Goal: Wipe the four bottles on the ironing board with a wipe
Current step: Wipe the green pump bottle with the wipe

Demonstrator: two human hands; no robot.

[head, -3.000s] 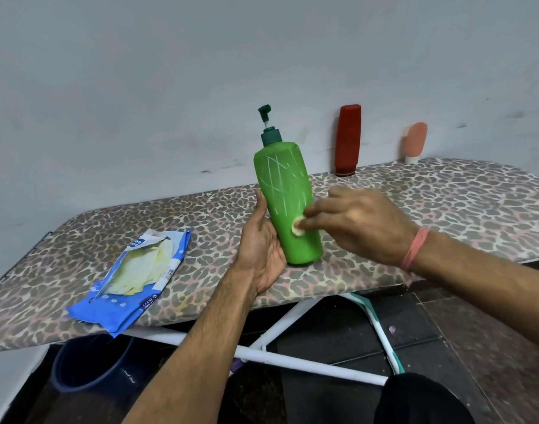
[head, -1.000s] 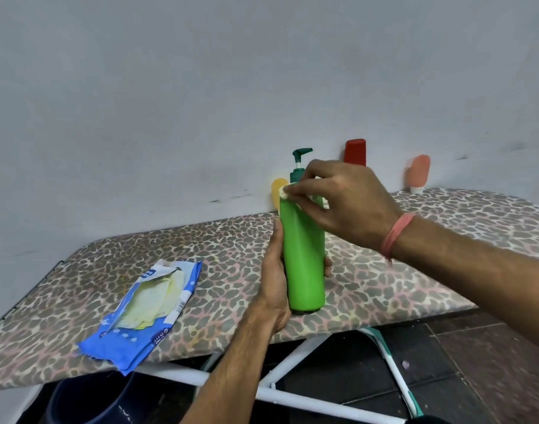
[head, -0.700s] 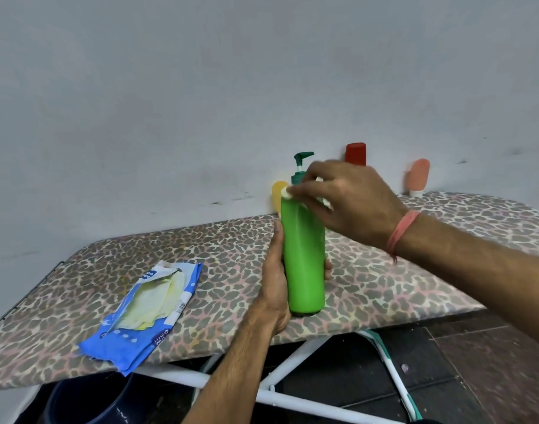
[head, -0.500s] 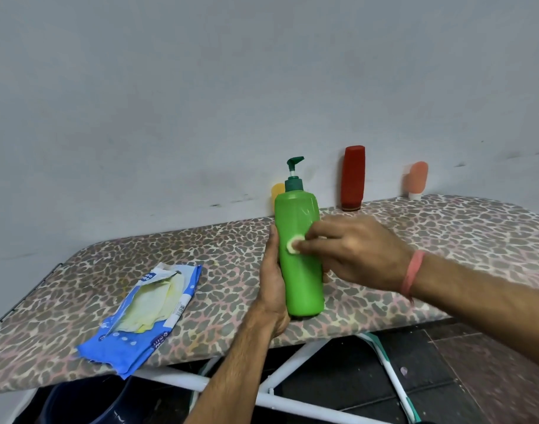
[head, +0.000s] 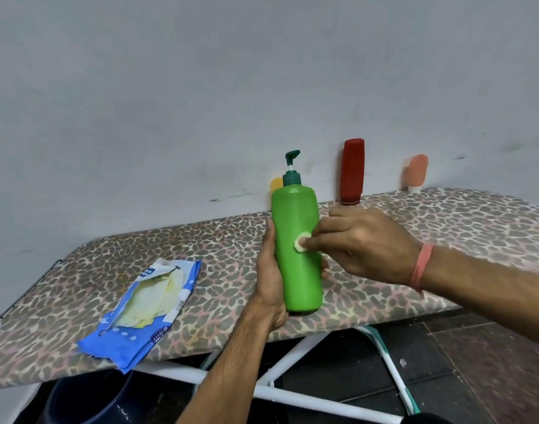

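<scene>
My left hand (head: pixel 269 280) grips the green bottle (head: pixel 298 252) upright near the board's (head: pixel 200 246) front edge; my right hand (head: pixel 363 243) pinches a small wipe (head: pixel 301 241) against its front.

A home, most likely a plain utility or laundry corner; an ironing board (head: pixel 445 228) with a leopard-print cover stands on white folding legs (head: pixel 280 393) against a bare, scuffed grey wall (head: pixel 200 87); household toiletry bottles line its far edge, a red bottle (head: pixel 352 172) and a peach bottle (head: pixel 417 171) upside down on their caps; an opened blue pack of wipes (head: pixel 139 313) lies on the cover; below are dark floor tiles (head: pixel 476 362) and a dark blue bucket (head: pixel 87 399).
</scene>
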